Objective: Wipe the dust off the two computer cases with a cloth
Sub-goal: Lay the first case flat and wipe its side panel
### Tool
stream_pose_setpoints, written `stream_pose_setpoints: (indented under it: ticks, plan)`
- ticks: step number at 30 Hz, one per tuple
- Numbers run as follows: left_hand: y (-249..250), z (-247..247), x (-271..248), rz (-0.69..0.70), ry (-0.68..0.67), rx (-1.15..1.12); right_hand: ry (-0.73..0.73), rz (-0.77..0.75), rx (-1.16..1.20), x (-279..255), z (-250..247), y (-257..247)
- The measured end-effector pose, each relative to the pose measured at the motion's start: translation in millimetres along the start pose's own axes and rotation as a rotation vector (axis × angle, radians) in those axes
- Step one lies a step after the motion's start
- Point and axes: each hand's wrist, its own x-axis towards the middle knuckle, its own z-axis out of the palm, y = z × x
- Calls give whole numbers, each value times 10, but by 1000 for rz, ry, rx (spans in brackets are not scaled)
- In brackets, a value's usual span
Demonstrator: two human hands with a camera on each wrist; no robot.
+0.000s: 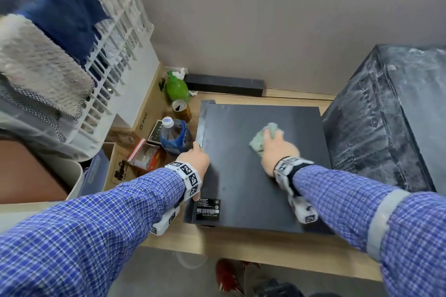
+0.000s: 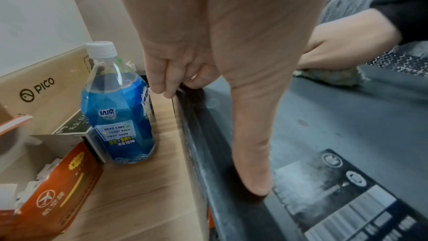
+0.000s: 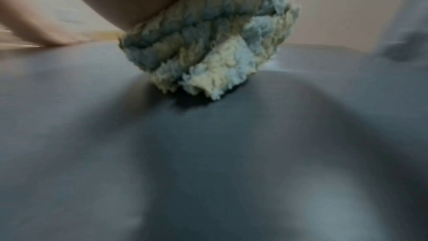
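A flat black computer case [image 1: 241, 188] lies on the wooden table. My right hand [image 1: 277, 149] grips a bunched pale green and blue cloth [image 1: 261, 138] and presses it onto the case's top, right of the middle. In the right wrist view the cloth [image 3: 208, 43] touches the grey panel [image 3: 208, 153]. My left hand [image 1: 195, 157] holds the case's left edge: in the left wrist view its fingers [image 2: 166, 80] curl down over the side and the thumb [image 2: 252, 153] lies on top. A tall, very dusty black case [image 1: 391, 116] stands to the right, close beside the flat one.
A blue bottle [image 1: 175, 137], a can [image 1: 181, 109], a green bottle [image 1: 177, 88] and an open orange box [image 1: 147, 157] crowd the table left of the flat case. A black bar [image 1: 224, 84] lies along the wall. A white rack [image 1: 115, 55] with clothes stands at left.
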Motion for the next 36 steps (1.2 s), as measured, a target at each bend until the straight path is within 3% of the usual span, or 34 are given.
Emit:
stream_pose_setpoints:
  ticks: [4, 7, 11, 16, 19, 23, 28, 30, 36]
  plan:
    - [-11, -11, -16, 3, 21, -20, -6, 246, 65, 111, -70, 505]
    - [-29, -21, 0, 20, 12, -20, 13, 273, 50, 80, -78, 428]
    - [-12, -40, 24, 27, 1, -6, 30, 51, -22, -124, 19, 17]
    - [90, -134, 49, 57, -37, 102, -33, -402, -117, -618, 308, -562]
    - [162, -181, 73, 80, -47, 209, -73, -508, -120, -765, 423, -562]
    - [211, -180, 82, 40, -45, 219, -37, -336, -87, -603, 350, -357]
    - [114, -174, 63, 45, -40, 139, 10, 162, 73, 66, 11, 67]
    - [64, -160, 38, 50, -15, 102, 22, 284, 134, 300, -104, 280]
    - [-51, -68, 6, 64, 31, 35, -20, 276, -49, 655, -236, 318]
